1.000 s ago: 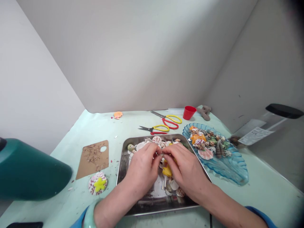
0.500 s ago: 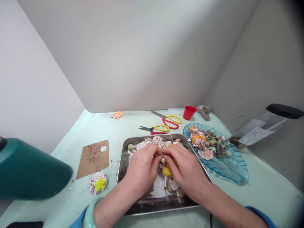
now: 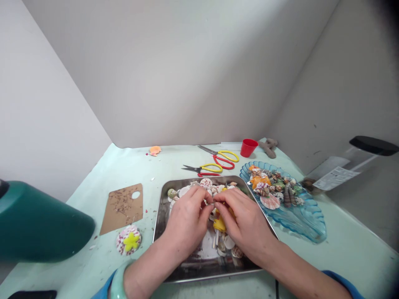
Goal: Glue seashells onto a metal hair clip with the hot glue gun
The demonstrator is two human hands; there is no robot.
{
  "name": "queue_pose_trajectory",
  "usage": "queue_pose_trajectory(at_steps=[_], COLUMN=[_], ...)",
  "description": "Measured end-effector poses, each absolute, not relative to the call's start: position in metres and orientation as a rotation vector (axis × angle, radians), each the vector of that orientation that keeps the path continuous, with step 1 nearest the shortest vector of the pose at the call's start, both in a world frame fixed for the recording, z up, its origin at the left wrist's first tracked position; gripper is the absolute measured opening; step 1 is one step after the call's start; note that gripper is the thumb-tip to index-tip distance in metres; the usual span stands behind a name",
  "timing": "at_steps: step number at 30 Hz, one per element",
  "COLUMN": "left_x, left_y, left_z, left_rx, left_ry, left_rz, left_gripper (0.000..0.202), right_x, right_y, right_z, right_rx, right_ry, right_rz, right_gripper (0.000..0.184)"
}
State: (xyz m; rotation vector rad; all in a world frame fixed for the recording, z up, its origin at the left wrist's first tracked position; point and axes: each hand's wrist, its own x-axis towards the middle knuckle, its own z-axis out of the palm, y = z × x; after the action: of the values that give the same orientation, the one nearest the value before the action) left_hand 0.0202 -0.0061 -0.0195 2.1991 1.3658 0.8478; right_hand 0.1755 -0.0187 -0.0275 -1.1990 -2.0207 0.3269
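Observation:
Both hands meet above a metal tray (image 3: 187, 277) of seashells, fingertips almost touching. My left hand (image 3: 188, 216) is closed, thumb and fingers pinched. My right hand (image 3: 241, 218) pinches in the same way, facing it. Whatever lies between the fingertips is too small to make out. Beneath them are white shells (image 3: 183, 191), a speckled shell (image 3: 206, 182) and a round greenish shell (image 3: 171, 193). A yellow piece (image 3: 220, 225) shows between the hands, partly hidden by the right one. Below it lies a patterned brown shell (image 3: 237, 251).
Two pairs of scissors (image 3: 202, 168) lie behind the tray, near a red cup (image 3: 248, 148). A blue leaf-shaped dish (image 3: 308, 222) of shells stands right, beside a clear container (image 3: 352, 170). Left are brown cardboard (image 3: 120, 209), a shell piece with a yellow-green flower (image 3: 131, 241) and a green bottle (image 3: 43, 224).
My fingertips have shifted very slightly while staying pinched together over the tray. Nothing else has visibly moved.

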Motion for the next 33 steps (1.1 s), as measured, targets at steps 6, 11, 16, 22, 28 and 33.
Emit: queue_pose_trajectory(at_steps=[6,11,16,22,28,33], left_x=[0.0199,0.0199,0.0203,0.0205,0.0207,0.0199], left_y=[-0.0068,-0.0069,-0.0058,-0.0052,-0.0058,-0.0052], left_z=[-0.0183,-0.0189,-0.021,-0.0227,-0.0198,-0.0207], left_rx=[2.19,2.2,2.142,2.015,2.036,2.022], left_ry=[1.367,1.375,1.362,1.357,1.315,1.345], left_rz=[0.854,0.827,0.869,0.894,0.917,0.908], left_gripper=[0.01,0.01,0.008,0.006,0.007,0.006], right_x=[0.1759,0.1756,0.1755,0.1755,0.1762,0.176], right_y=[-0.0198,-0.0199,-0.0192,-0.0195,-0.0193,-0.0182], right_z=[-0.0265,-0.0261,-0.0266,-0.0276,-0.0278,-0.0292], right_rx=[-1.177,-1.177,-1.181,-1.19,-1.2,-1.207], right_ry=[-2.026,-2.038,-2.007,-1.945,-1.927,-1.919], right_rz=[0.338,0.341,0.323,0.37,0.371,0.381], right_gripper=[0.014,0.015,0.015,0.012,0.013,0.013])
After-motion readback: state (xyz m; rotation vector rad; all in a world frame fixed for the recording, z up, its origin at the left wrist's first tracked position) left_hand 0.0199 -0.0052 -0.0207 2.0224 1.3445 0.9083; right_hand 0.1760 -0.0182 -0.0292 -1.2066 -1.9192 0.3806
